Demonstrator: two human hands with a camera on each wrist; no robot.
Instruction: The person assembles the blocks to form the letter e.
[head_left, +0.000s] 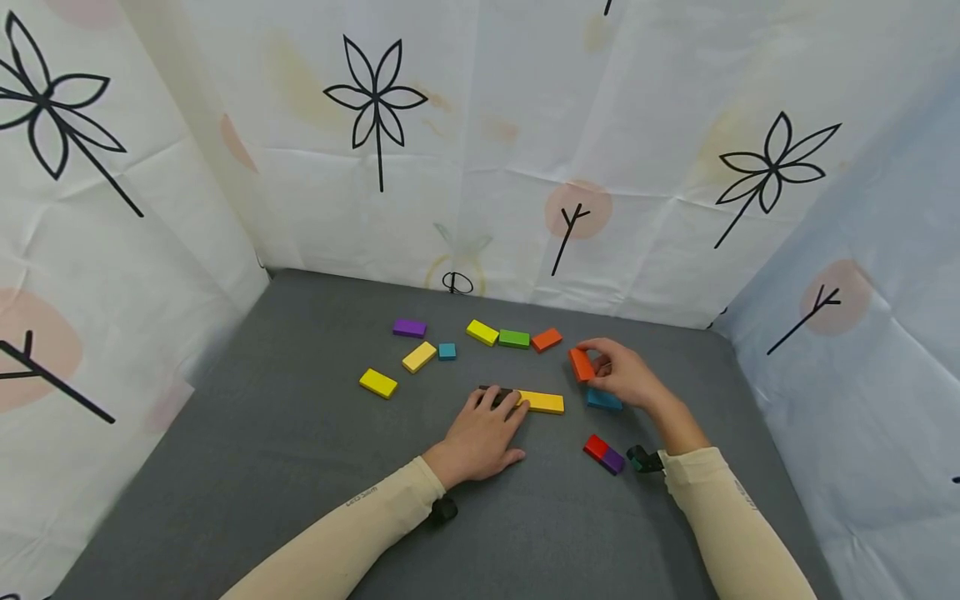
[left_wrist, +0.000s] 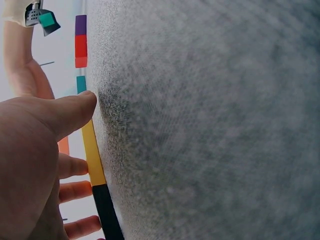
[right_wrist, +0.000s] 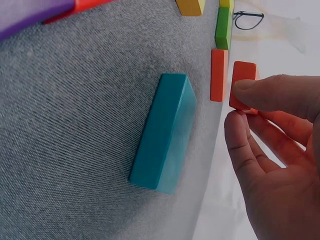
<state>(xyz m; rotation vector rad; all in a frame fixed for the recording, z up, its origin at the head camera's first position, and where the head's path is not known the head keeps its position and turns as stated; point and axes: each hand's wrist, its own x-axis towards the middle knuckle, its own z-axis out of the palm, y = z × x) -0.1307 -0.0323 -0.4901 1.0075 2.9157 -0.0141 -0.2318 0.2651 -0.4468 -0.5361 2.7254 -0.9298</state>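
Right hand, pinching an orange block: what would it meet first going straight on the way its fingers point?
Most likely the orange block lying on the gray table, left of the held block in the head view. The right hand seems raised, though, so it might pass above.

a screened-off booth; printed cloth (head_left: 480, 158) walls a grey table (head_left: 262, 400)

- grey table (head_left: 285, 417)
- white cloth (head_left: 480, 83) behind it and along both sides
- black outlined flowers (head_left: 375, 98) and pink circles (head_left: 851, 296) on the cloth
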